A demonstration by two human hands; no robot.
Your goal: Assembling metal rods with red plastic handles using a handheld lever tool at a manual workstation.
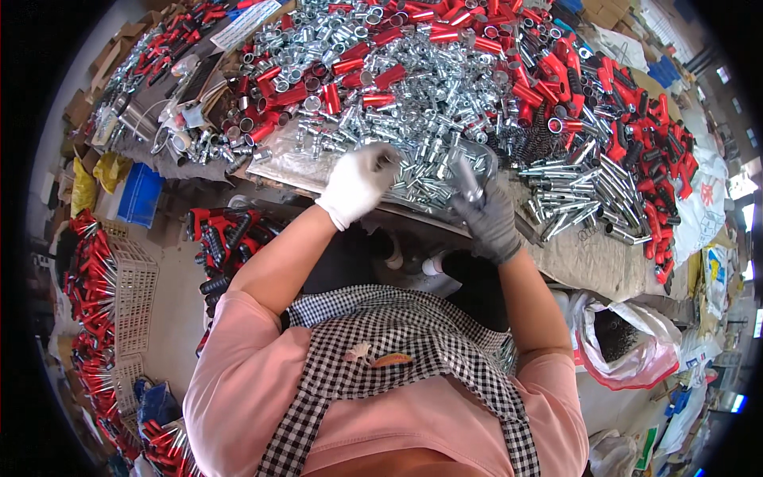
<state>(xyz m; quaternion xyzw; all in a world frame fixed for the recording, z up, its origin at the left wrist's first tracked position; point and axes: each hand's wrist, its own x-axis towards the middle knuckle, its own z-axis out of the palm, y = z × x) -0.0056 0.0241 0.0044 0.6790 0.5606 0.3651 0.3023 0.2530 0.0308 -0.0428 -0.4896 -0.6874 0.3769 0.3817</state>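
My left hand [354, 186], in a white glove with darkened fingertips, is held over the near edge of the bench. Its fingers are curled together, and what they hold, if anything, is too small or blurred to make out. My right hand [491, 221], in a grey glove, is closed around a shiny metal cylinder [467, 180] that points away from me. Between the hands lie many small silvery pins [423, 176], beside a clear plastic container [480, 156]. Behind them rises a heap of small metal fittings [433, 99].
Red tube-shaped parts [389, 77] are mixed into the heap. At the right lie long metal rods [584, 191] and red-and-black handles [652, 151]. A white-lined bag [636, 358] stands below right. On the left are a plastic crate [135, 298] and a blue bin [140, 195].
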